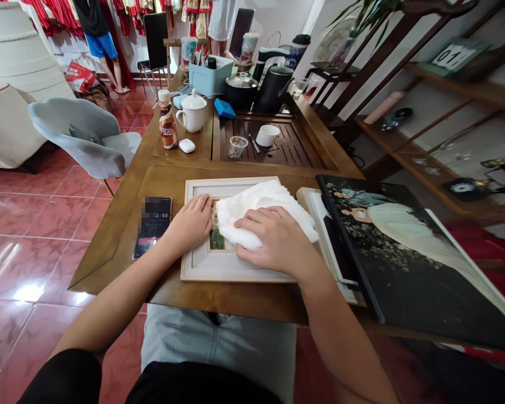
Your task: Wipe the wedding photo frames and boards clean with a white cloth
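Note:
A pale wooden picture frame (pixel 219 272) lies flat on the brown table (pixel 122 247) in front of me. My left hand (pixel 193 221) rests on the frame's left side, fingers stretched out over its border. Under my right hand (pixel 278 238) is a fluffy white cloth (pixel 252 202), which the bent fingers grip and press against the frame. The cloth covers much of the frame's right half. A small strip of the picture (pixel 216 240) with green in it shows between my two hands; the remainder is hidden.
A phone (pixel 154 227) lies left of the frame; large photo panels (pixel 404 252) overhang the table's right edge. Farther back stand a bottle (pixel 167 120), a lidded white mug (pixel 192 112), a plastic cup (pixel 238 147), a white cup (pixel 267 135) and a black kettle (pixel 273 90).

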Available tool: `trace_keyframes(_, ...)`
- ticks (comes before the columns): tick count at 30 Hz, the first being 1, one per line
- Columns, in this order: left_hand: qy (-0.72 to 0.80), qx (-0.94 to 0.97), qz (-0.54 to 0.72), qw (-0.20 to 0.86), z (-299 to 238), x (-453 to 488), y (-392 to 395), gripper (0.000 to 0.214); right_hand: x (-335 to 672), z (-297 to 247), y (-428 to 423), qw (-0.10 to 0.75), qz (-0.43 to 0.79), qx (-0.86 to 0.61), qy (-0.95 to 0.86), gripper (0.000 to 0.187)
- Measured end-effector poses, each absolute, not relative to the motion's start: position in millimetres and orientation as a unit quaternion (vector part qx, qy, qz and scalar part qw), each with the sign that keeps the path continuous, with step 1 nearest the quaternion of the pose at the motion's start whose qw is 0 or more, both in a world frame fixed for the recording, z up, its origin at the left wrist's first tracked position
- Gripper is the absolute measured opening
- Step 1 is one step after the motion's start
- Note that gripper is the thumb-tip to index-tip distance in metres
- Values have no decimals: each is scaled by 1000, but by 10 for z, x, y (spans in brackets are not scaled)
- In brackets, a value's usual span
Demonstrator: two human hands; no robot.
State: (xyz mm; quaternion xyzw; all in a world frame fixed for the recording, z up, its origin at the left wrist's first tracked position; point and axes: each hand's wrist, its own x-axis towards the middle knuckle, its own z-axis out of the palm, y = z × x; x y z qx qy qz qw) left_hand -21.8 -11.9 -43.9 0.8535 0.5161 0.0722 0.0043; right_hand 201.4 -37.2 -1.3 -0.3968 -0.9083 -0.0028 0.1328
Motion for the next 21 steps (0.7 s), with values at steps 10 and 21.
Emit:
trace_keyframes(10, 512, 856, 73, -6, -448, -218, -118, 53, 2001, -24, -376, 143, 33, -362, -921, 20)
trace_keyframes(21, 516, 855, 49, -11, -417, -201, -120, 54, 2014, -21, -370, 143, 42, -358, -922, 22)
